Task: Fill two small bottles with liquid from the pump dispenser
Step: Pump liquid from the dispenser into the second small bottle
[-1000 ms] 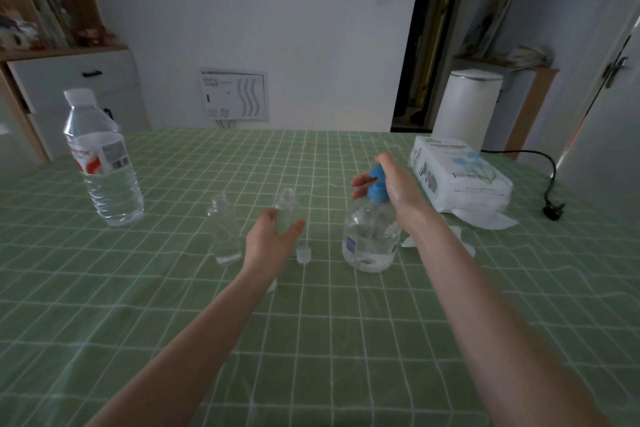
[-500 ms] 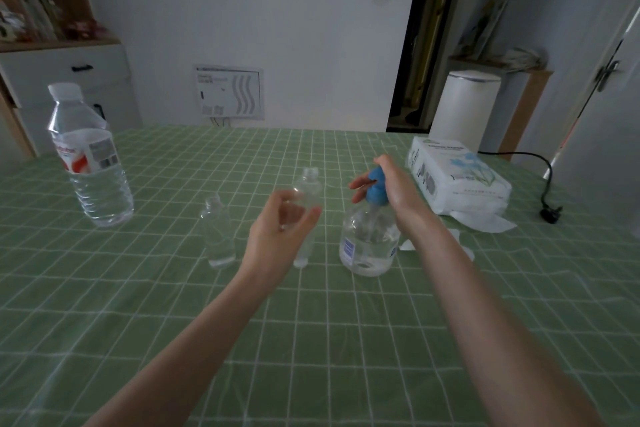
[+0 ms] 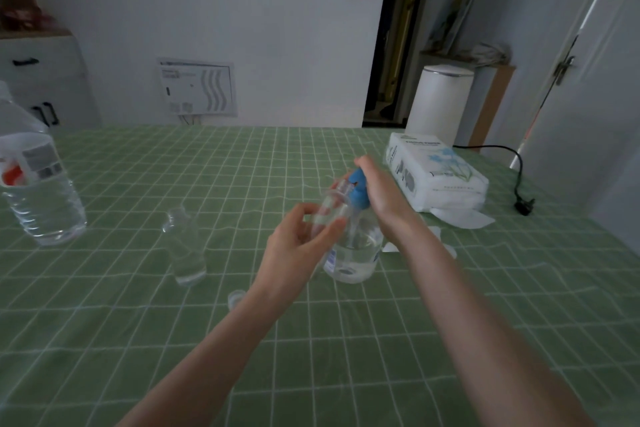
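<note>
The small clear plastic bottle (image 3: pixel 329 210) is off the table and tilted, with its open mouth brought up just beside the blue pump head (image 3: pixel 356 196) of the round clear pump dispenser (image 3: pixel 353 255). The dispenser stands on the green checked tablecloth (image 3: pixel 346 357) with liquid in its lower part. The left hand (image 3: pixel 299 241) holds the small bottle with thumb and fingers curled round its body. The right hand (image 3: pixel 381 192) lies over the pump head with its fingers wrapped down the far side; whether it is pressing cannot be told. The spout itself is hidden, so it is unclear whether it already sits over the mouth. This looks like the lining-up step of a fill, with pumping about to start. The next move calls for the mouth to sit squarely under the spout and for the press to go straight down, so the dispenser does not slide and the stream does not miss the narrow neck. A second small clear bottle (image 3: pixel 183 246) stands upright and uncapped well to the left, and how full it is cannot be read through the blur. A small clear cap (image 3: pixel 236 296) lies on the cloth beside the left forearm. Farther out are a large plastic water bottle (image 3: pixel 38 191) at the left edge and a white tissue pack (image 3: pixel 436 177) to the right.
</note>
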